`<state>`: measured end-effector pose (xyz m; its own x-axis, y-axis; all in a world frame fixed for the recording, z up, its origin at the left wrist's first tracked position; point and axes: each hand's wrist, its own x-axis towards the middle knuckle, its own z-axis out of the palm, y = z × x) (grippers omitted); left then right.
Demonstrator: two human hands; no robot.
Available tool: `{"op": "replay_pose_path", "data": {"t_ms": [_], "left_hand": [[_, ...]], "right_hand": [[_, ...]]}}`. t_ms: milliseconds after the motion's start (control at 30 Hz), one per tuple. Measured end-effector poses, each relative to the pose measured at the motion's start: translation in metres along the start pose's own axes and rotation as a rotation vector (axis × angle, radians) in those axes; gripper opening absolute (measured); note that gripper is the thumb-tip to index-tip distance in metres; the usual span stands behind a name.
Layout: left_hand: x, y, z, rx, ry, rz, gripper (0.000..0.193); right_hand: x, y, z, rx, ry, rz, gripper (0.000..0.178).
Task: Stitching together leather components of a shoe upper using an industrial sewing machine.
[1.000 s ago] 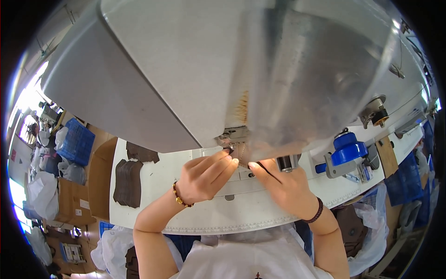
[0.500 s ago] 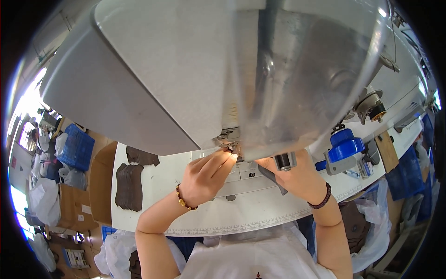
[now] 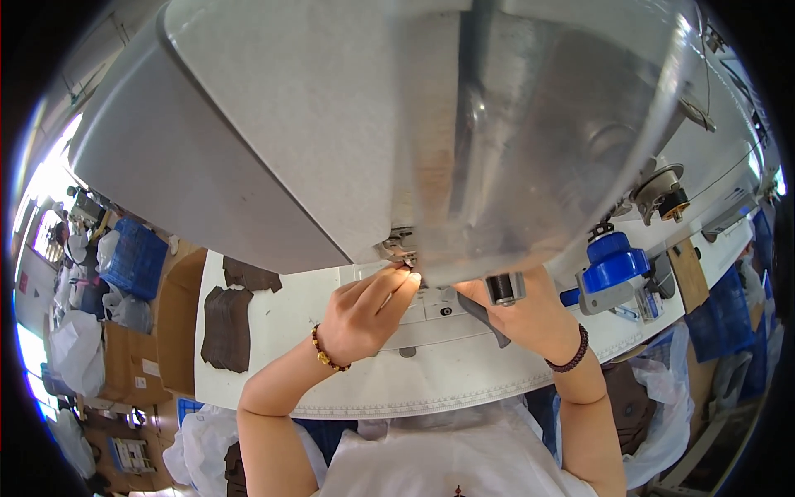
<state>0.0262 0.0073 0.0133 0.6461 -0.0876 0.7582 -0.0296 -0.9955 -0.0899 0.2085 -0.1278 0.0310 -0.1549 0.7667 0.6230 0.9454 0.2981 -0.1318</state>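
Note:
Beneath the head of a large grey-white sewing machine (image 3: 273, 132), my left hand (image 3: 368, 313) has its fingers pinched together right at the metal presser foot (image 3: 400, 247). Whatever lies between the fingertips is too small to make out. My right hand (image 3: 530, 319) is to the right of the needle area, partly covered by a dark, metal-rimmed cylinder (image 3: 503, 289) on the machine. Its fingertips disappear behind the machine head, so their grip is hidden. A dark grey, handle-like piece (image 3: 483, 319) slants alongside the right hand; I cannot tell whether the hand holds it.
Stacked dark brown cut pieces (image 3: 226, 330) lie on the white table (image 3: 331, 389) at left, with more brown pieces (image 3: 252, 275) behind. A blue knob-like part (image 3: 614, 259) stands at right. Plastic bags (image 3: 203, 447) and a cardboard box (image 3: 128, 364) are beyond the table edges.
The whole view has shifted slightly. Both hands stay almost in place, the left still pinched at the presser foot.

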Motion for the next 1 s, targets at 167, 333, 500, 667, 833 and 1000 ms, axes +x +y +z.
{"op": "replay_pose_path", "data": {"t_ms": [167, 333, 500, 667, 833, 1000], "left_hand": [[-0.001, 0.0005, -0.0011, -0.001, -0.002, -0.02, 0.028], [-0.0006, 0.0002, 0.0006, -0.007, -0.002, -0.026, 0.028], [-0.0003, -0.0014, 0.002, 0.001, 0.019, -0.021, 0.026], [-0.0017, -0.0021, 0.0023, -0.016, 0.009, -0.04, 0.029], [-0.0031, -0.0034, 0.0034, -0.006, 0.017, -0.03, 0.03], [-0.0029, -0.0044, 0.0037, 0.0, 0.013, -0.026, 0.03]], "right_hand": [[0.0024, -0.0007, -0.0019, -0.062, -0.027, -0.017, 0.033], [0.0043, 0.0012, -0.0001, -0.022, 0.015, -0.04, 0.035], [0.0036, 0.0024, 0.0014, 0.049, 0.016, 0.011, 0.028], [0.0045, 0.0011, 0.0035, 0.096, 0.02, 0.062, 0.023], [0.0047, 0.0008, 0.0029, -0.019, -0.045, 0.047, 0.027], [0.0059, 0.0014, 0.0033, -0.01, -0.017, 0.048, 0.03]]}}
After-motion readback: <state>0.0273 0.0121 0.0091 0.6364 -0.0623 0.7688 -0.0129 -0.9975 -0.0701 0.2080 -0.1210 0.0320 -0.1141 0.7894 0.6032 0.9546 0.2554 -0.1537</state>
